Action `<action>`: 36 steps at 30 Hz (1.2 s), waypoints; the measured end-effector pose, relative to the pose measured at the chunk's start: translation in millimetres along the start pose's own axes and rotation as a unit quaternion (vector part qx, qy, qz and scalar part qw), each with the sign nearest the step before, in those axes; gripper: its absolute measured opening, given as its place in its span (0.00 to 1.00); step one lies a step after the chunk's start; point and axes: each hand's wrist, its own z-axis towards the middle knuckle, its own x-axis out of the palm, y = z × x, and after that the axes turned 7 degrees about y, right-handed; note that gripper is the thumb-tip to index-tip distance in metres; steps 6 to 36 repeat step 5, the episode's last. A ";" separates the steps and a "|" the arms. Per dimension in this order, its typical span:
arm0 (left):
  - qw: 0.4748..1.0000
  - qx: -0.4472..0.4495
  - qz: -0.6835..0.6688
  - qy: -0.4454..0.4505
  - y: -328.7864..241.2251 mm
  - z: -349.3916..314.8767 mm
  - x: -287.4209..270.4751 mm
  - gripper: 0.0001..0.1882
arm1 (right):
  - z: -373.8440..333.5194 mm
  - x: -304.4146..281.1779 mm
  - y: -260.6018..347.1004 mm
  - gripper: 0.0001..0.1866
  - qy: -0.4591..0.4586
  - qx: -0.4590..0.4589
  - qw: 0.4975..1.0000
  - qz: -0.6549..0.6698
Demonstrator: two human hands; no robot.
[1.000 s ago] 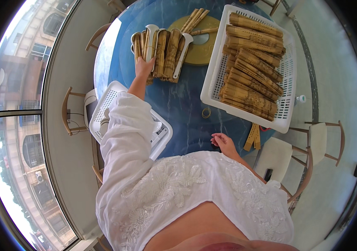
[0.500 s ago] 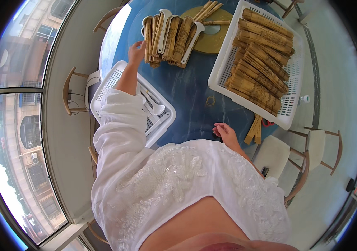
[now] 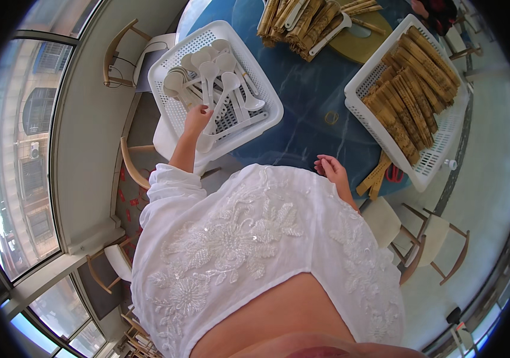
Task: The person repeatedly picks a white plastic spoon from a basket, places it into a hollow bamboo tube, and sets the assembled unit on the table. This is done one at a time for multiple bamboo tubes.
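My left hand (image 3: 197,121) reaches into a white perforated plastic basket (image 3: 275,106) on the left. Its fingers are pinched at the handle of a white spoon (image 3: 209,73); the exact grip is partly hidden. Several other white long-handled spoons (image 3: 255,104) lie in the same basket, piled over one another. My right hand (image 3: 331,170) rests at the table's near edge, its fingers loosely bent and a little apart, with nothing visible in them. Far ahead stand brown patterned bundles (image 3: 309,27) of narrow strips, with white spoons (image 3: 331,37) tucked among them.
Another white basket (image 3: 356,95), on the right, holds several brown bundles (image 3: 410,107). Brown strips (image 3: 374,176) and red-handled scissors (image 3: 394,173) lie beside it. A thin yellowish ring (image 3: 331,117) is on the blue table (image 3: 300,95). A gold round board (image 3: 359,51) lies farther back. Chairs (image 3: 440,238) stand around.
My left hand has left the brown bundles and come back toward me to the spoons in the left basket. The whole view has shifted leftward. My right hand stays near the table edge.
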 end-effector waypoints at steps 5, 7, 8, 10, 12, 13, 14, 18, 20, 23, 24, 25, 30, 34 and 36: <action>0.987 -0.057 0.122 -0.084 -17.3 -31.0 32.0 0.28 | -4.6 2.8 -7.7 0.13 0.013 0.000 1.000 -0.015; 0.987 -0.057 0.122 -0.084 -17.3 -31.0 32.0 0.28 | -4.6 2.8 -7.7 0.13 0.013 0.000 1.000 -0.015; 0.987 -0.057 0.122 -0.084 -17.3 -31.0 32.0 0.28 | -4.6 2.8 -7.7 0.13 0.013 0.000 1.000 -0.015; 0.987 -0.057 0.122 -0.084 -17.3 -31.0 32.0 0.28 | -4.6 2.8 -7.7 0.13 0.013 0.000 1.000 -0.015; 0.987 -0.057 0.122 -0.084 -17.3 -31.0 32.0 0.28 | -4.6 2.8 -7.7 0.13 0.013 0.000 1.000 -0.015; 0.987 -0.057 0.122 -0.084 -17.3 -31.0 32.0 0.28 | -4.6 2.8 -7.7 0.13 0.013 0.000 1.000 -0.015; 0.987 -0.057 0.122 -0.084 -17.3 -31.0 32.0 0.28 | -4.6 2.8 -7.7 0.13 0.013 0.000 1.000 -0.015; 0.987 -0.057 0.122 -0.084 -17.3 -31.0 32.0 0.28 | -4.6 2.8 -7.7 0.13 0.013 0.000 1.000 -0.015; 0.987 -0.057 0.122 -0.084 -17.3 -31.0 32.0 0.28 | -4.6 2.8 -7.7 0.13 0.013 0.000 1.000 -0.015; 0.987 -0.057 0.122 -0.084 -17.3 -31.0 32.0 0.28 | -4.6 2.8 -7.7 0.13 0.013 0.000 1.000 -0.015; 0.987 -0.057 0.122 -0.084 -17.3 -31.0 32.0 0.28 | -4.6 2.8 -7.7 0.13 0.013 0.000 1.000 -0.015; 0.987 -0.057 0.122 -0.084 -17.3 -31.0 32.0 0.28 | -4.6 2.8 -7.7 0.13 0.013 0.000 1.000 -0.015; 0.987 -0.057 0.122 -0.084 -17.3 -31.0 32.0 0.28 | -4.6 2.8 -7.7 0.13 0.013 0.000 1.000 -0.015; 0.987 -0.057 0.122 -0.084 -17.3 -31.0 32.0 0.28 | -4.6 2.8 -7.7 0.13 0.013 0.000 1.000 -0.015; 0.987 -0.057 0.122 -0.084 -17.3 -31.0 32.0 0.28 | -4.6 2.8 -7.7 0.13 0.013 0.000 1.000 -0.015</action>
